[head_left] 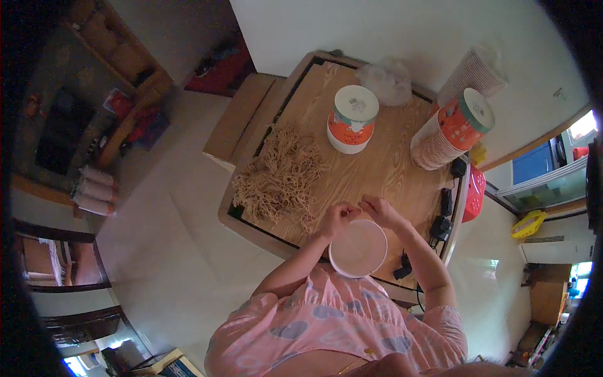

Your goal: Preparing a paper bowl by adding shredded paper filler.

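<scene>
Close to my body at the table's near edge is a white paper bucket (358,249), its round open mouth turned up toward me. A faint thin strand seems to run across its opening. At the bucket's far rim, my left hand (339,218) has its fingers pinched together. Just to its right, my right hand (382,212) is also closed in a pinch, the fingertips almost meeting those of the left. Whatever is between the fingers is too small to make out. A loose heap of tan cords (279,176) lies left of my hands.
On the wood-patterned table (383,173) stands an orange-and-white bucket (352,129), upside down. A tall stack of nested buckets (443,138) is at the right, with another stack (474,74) behind. A clear plastic bag (386,81) lies at the back; black power adapters (441,227) line the right edge.
</scene>
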A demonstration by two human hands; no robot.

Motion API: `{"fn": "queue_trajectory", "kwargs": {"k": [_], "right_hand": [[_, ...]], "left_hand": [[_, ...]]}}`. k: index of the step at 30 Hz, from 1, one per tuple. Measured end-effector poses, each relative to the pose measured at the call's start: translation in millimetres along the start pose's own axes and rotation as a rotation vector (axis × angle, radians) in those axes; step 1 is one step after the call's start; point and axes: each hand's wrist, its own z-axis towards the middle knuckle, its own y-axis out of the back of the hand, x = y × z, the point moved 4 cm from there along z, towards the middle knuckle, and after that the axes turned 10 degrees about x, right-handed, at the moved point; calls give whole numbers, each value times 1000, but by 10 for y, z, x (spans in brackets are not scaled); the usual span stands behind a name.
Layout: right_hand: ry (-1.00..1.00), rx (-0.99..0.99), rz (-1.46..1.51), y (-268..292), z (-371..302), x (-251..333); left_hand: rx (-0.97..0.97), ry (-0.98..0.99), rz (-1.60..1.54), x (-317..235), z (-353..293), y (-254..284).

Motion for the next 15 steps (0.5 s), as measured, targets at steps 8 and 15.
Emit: {"fn": "queue_trajectory", "kwargs": {"k": [8, 15], "right_hand": [[65, 38, 66, -10, 21, -107], [86, 16, 110, 4, 8, -66]], "left_hand": [[4, -4, -92, -24, 8, -2], [8, 6, -33, -8, 12, 9]]}}
